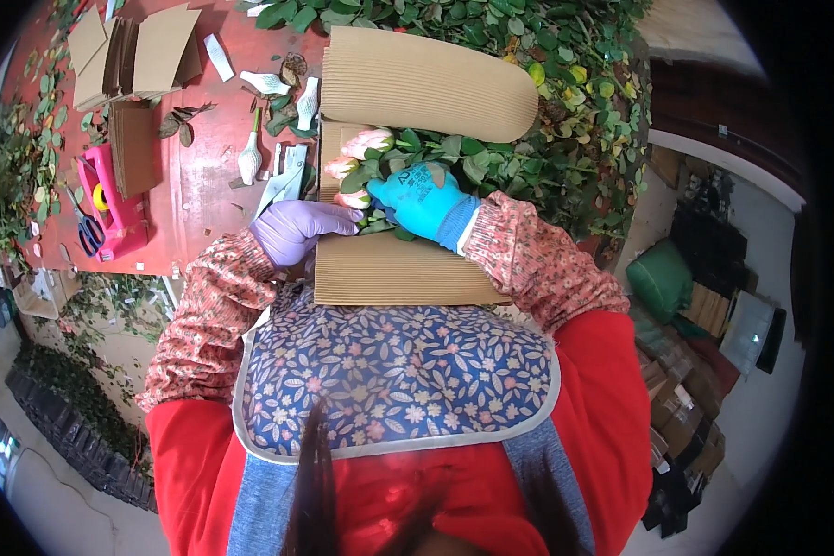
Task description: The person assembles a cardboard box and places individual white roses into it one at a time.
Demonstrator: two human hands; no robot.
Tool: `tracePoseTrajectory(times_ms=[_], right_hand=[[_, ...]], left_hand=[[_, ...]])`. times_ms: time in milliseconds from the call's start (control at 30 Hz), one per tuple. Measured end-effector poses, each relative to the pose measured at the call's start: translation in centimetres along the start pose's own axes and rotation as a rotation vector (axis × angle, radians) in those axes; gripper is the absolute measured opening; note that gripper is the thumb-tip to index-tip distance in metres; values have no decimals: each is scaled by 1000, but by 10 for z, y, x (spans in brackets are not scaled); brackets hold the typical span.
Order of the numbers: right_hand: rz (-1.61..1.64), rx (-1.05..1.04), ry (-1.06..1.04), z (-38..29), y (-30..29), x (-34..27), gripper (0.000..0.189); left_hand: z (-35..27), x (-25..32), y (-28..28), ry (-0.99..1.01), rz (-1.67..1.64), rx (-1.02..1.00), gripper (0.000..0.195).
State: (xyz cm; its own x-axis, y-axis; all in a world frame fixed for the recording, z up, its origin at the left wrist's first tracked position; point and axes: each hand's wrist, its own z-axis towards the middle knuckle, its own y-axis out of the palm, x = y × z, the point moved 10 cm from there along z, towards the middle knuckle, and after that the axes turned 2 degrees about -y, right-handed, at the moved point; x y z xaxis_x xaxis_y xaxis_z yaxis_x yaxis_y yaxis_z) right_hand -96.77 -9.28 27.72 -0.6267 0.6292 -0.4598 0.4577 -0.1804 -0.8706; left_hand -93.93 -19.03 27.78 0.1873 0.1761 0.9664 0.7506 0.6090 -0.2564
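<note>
Several pink roses (367,143) with green leaves lie on a sheet of corrugated cardboard (403,267), its far flap (427,83) spread out behind them. My right hand (424,201), in a blue coated glove, is closed around the stem and leaves just behind the nearest rose head (353,200). My left hand (299,228), in a purple glove, reaches its fingertips to that same flower from the left. Whether those fingers pinch anything is hard to see. Just beyond the left hand lies a stapler (285,179), partly covered by it.
White foam bud nets (250,158) lie scattered on the red tabletop (201,174). Farther left are a pink tape dispenser (119,215), scissors (90,233) and stacked cardboard pieces (131,146). Cut foliage (577,139) heaps up along the right and far side. Cardboard boxes (688,410) stand on the floor at right.
</note>
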Motion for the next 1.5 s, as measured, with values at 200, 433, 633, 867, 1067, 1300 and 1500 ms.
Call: tracePoseTrajectory(times_ms=[200, 433, 633, 867, 1067, 1300, 1500], right_hand=[[-40, -135, 86, 0, 0, 3, 13], [238, 151, 13, -7, -50, 7, 18], [-22, 70, 164, -11, -30, 21, 22], [-262, 268, 117, -17, -38, 12, 9], [-264, 274, 81, -7, -31, 15, 10], [-271, 9, 38, -2, -16, 16, 26], [-251, 152, -27, 4, -19, 11, 19]], left_hand=[[20, 33, -19, 62, 237, 105, 27], [17, 29, -3, 55, 669, -7, 32], [31, 51, 8, 158, 788, -136, 31], [31, 46, 8, 134, 855, -114, 32], [29, 37, 7, 36, 785, -170, 34], [21, 26, 5, 79, 692, -101, 38], [25, 35, 7, 27, 679, -173, 39]])
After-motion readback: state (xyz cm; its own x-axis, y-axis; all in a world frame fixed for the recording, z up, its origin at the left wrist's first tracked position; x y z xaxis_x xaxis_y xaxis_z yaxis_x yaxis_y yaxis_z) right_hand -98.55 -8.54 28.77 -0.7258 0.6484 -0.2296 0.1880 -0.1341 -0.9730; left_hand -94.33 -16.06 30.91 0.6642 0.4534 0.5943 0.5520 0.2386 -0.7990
